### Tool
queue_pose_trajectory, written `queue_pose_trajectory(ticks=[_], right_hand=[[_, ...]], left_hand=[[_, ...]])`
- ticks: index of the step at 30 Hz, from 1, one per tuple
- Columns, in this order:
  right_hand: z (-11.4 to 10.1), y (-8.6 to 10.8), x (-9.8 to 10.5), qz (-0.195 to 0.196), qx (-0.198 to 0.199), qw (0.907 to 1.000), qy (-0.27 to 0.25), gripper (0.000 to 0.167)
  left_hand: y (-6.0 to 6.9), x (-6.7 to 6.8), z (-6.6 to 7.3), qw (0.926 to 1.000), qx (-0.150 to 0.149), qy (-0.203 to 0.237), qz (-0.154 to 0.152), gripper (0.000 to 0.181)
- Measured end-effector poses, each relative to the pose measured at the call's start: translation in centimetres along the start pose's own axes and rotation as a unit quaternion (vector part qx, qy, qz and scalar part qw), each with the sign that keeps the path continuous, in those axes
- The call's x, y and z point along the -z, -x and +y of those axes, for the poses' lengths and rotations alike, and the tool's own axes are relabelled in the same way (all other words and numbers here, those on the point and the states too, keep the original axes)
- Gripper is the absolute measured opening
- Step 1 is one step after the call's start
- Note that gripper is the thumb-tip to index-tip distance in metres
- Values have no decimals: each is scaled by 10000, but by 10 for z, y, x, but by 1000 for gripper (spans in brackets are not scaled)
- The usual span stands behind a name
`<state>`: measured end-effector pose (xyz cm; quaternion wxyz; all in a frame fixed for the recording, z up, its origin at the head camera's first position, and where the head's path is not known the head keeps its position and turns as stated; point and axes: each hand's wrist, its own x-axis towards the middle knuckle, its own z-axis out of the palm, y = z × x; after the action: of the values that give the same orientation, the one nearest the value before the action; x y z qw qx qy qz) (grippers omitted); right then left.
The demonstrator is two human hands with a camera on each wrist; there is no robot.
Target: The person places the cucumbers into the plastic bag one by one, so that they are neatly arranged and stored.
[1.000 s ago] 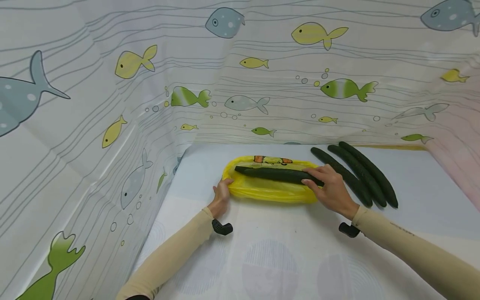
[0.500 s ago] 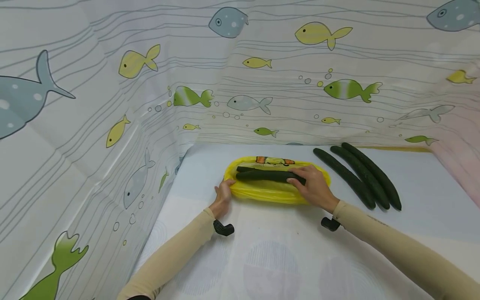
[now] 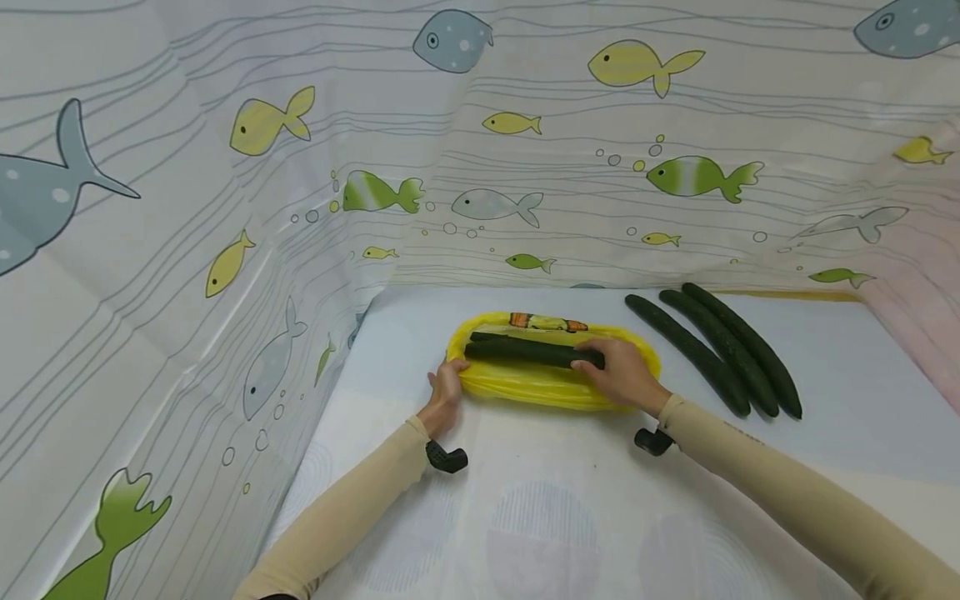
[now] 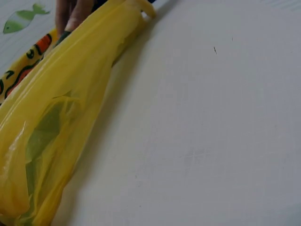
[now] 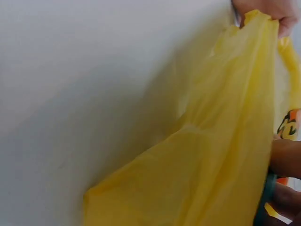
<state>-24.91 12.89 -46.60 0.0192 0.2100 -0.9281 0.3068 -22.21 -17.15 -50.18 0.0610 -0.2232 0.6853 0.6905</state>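
A yellow plastic bag (image 3: 551, 396) with an orange print lies with its mouth spread open on the table. My left hand (image 3: 444, 393) grips the rim at its left end. Inside the mouth, my right hand (image 3: 621, 375) holds the right end of a dark green cucumber (image 3: 521, 351), lying lengthwise. Just behind it, part of another cucumber (image 3: 486, 337) shows. Through the thin plastic, a dark green shape (image 4: 44, 132) is visible in the left wrist view. The bag wall (image 5: 225, 141) hides most of the right hand's grip in the right wrist view.
To the bag's right, three cucumbers (image 3: 686, 354) lie side by side at a slant on the pale tablecloth (image 3: 540, 500). A fish-patterned curtain (image 3: 570, 167) stands behind the table and along its left side.
My right hand has moved left with the cucumber, bringing it lower into the bag's mouth. The cucumber behind it has come into view. My left hand stays at the rim.
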Motion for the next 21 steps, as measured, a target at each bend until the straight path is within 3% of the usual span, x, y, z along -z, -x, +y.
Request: queue_pose_trajectory(ticks=[5,21], right_hand=[[4,-2,-3,-244,-146,9994,196,38],[3,-11,-5,-440,-493,9965,510,38]], left_hand=[[0,0,0,10000,-22,-6,-3,93],[-4,0,-2,10000,-12,-30,59,94]])
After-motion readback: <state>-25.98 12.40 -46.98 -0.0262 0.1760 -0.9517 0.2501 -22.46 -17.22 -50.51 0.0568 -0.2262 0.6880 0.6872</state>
